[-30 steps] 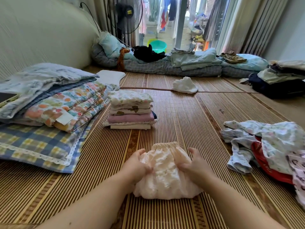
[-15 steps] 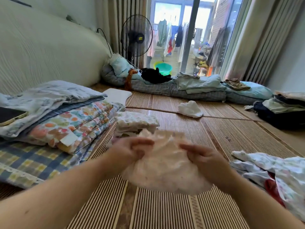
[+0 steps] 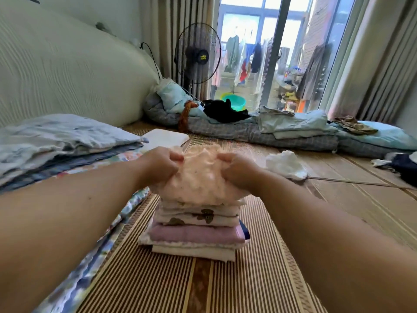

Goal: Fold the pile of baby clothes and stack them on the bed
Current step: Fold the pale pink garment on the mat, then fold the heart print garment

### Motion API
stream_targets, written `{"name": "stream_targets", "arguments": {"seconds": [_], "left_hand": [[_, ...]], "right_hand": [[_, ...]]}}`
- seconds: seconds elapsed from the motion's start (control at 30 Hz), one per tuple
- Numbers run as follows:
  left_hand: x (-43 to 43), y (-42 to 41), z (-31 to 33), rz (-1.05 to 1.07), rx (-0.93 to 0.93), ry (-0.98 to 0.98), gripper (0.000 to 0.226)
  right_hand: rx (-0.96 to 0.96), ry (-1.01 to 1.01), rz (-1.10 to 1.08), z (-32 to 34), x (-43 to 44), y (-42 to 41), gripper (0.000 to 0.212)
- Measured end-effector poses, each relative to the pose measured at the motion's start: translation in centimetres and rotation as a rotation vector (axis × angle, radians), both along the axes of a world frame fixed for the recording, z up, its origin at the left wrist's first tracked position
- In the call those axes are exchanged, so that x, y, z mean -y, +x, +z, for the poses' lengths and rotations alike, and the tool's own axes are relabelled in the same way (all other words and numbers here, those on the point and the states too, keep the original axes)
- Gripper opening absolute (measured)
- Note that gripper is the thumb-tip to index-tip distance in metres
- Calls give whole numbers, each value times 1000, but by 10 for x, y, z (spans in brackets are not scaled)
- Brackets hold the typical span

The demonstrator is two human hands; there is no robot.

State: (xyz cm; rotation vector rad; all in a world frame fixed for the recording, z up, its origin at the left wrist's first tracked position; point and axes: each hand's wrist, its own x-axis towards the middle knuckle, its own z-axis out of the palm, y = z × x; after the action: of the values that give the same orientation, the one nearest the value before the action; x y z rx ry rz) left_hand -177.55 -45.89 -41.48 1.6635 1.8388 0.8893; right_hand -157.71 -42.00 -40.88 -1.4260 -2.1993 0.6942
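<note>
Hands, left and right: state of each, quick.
Left hand: grips the folded pink garment.
Right hand: grips the same garment's other side.

Standing fan (image 3: 197,56) (curtain (image 3: 178,23) behind)

One view only: head-worn wide-angle, facing forward and slightly down across mat (image 3: 259,279) toward balcony door (image 3: 282,64); folded stack (image 3: 194,222) close below centre; edges bowed by lens.

Striped bed mat (image 3: 259,279) is laid w/ a folded stack (image 3: 194,231) at centre. Blankets (image 3: 67,141) are piled at L edge, w/ white pad (image 3: 164,137) just behind. Crumpled cloth (image 3: 285,164) is left apart, R of centre. Bedding (image 3: 282,134) is rolled along far edge.
</note>
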Motion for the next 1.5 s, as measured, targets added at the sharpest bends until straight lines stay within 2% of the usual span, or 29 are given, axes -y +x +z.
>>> {"name": "stream_targets", "arguments": {"seconds": [0.07, 0.13, 0.17, 0.23, 0.3, 0.5, 0.67, 0.87, 1.07, 1.37, 1.5], "left_hand": [[-6, -5, -21, -92, 48, -91, 41], [-9, -10, -38, -220, 88, -156, 67], [-11, -13, -46, -262, 43, -167, 87], [-10, -16, -61, -221, -208, -157, 114], [-4, -14, -76, -161, -393, -172, 122], [18, 2, -64, -2, -397, -180, 108], [43, 29, -27, 28, -500, -147, 101], [106, 135, -12, -252, -521, -19, 92], [195, 281, -42, -679, -618, 32, 87], [222, 408, -93, -737, -565, -57, 82], [199, 456, -103, -765, -566, 23, 77]], "right_hand": [[41, -124, 37, -18, -13, -3, 42], [51, -235, 28, -32, -19, 2, 51], [79, -265, 24, -39, -22, 6, 62], [179, -276, 39, -53, -24, 14, 81], [251, -269, 44, -64, -20, 17, 92], [248, -129, -33, -53, 5, 26, 89], [214, -3, -78, -29, 47, 47, 90], [300, 137, -202, -21, 165, 130, 85], [290, 47, -418, -55, 273, 250, 78], [238, -83, -683, -83, 291, 382, 67], [313, -115, -848, -97, 288, 419, 61]]}}
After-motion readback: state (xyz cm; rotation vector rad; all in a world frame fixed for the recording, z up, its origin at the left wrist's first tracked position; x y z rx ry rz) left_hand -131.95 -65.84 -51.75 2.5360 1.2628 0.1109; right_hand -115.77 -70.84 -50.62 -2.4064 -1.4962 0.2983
